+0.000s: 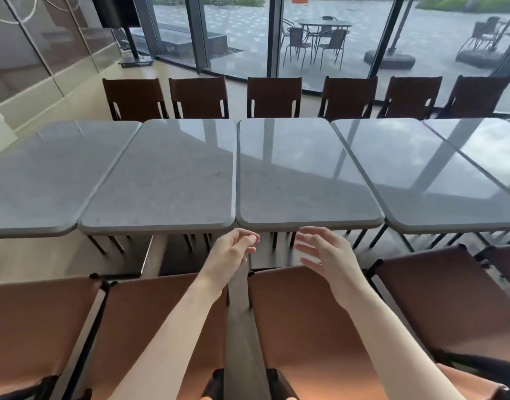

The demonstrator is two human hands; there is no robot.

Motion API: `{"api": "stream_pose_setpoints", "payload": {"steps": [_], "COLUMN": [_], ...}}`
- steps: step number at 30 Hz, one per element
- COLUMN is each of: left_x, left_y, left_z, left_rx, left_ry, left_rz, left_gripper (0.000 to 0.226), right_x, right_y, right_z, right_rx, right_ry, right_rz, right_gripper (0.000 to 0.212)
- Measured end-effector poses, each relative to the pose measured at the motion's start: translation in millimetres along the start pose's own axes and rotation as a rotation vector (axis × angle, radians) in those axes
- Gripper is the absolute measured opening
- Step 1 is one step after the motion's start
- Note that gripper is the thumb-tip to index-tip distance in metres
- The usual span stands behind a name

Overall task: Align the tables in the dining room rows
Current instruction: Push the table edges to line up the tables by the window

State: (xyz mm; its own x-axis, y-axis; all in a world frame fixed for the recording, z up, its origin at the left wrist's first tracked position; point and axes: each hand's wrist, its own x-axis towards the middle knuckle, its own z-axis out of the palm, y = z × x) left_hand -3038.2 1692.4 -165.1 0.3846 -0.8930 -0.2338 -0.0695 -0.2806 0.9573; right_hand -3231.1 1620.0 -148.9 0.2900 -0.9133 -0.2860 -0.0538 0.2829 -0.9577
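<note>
Both hands are held loose and holding nothing, just short of the near edge of the row of grey tables.

The left hand and right hand are seen below the centre table, which appears to touch its left neighbour; brown chairs are crowded beneath the wrists.

Daylight came through the windows at 12 o'clock, glaring on tabletops toward 2; hands motion-blurred, edges fisheye-bent.
</note>
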Motion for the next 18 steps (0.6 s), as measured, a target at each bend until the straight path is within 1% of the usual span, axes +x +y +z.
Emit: {"api": "stream_pose_setpoints", "payload": {"steps": [5, 7, 9, 12, 15, 18], "left_x": [31.6, 44.6, 60.6, 91.1, 124.8, 155.5], "left_y": [-13.7, -19.6, -22.0, -19.3, -19.8, -31.8], "left_z": [46.5, 63.2, 79.0, 105.9, 134.5, 161.8], "left_rx": [0.005, -0.012, -0.062, -0.218, -0.348, -0.411], "left_ry": [0.000, 0.058, 0.205, 0.494, 0.769, 0.992], "left_rz": [-0.043, -0.048, -0.052, -0.010, 0.059, 0.081], "left_gripper": [0.016, 0.014, 0.012, 0.014, 0.028, 0.036], "right_x": [37.0, 62.4, 92.3, 140.2, 191.3, 243.3], "right_y": [0.9, -2.6, -6.3, -7.5, -0.9, 10.4], "right_z": [-33.8, -39.5, -38.0, -32.0, -31.2, -38.2], "right_rx": [0.022, 0.001, -0.038, -0.085, -0.141, -0.243], "right_ry": [0.008, -0.034, -0.117, -0.292, -0.517, -0.715], "right_rz": [0.042, 0.034, 0.019, -0.013, -0.071, -0.158], "right_gripper": [0.018, 0.018, 0.017, 0.016, 0.019, 0.025]}}
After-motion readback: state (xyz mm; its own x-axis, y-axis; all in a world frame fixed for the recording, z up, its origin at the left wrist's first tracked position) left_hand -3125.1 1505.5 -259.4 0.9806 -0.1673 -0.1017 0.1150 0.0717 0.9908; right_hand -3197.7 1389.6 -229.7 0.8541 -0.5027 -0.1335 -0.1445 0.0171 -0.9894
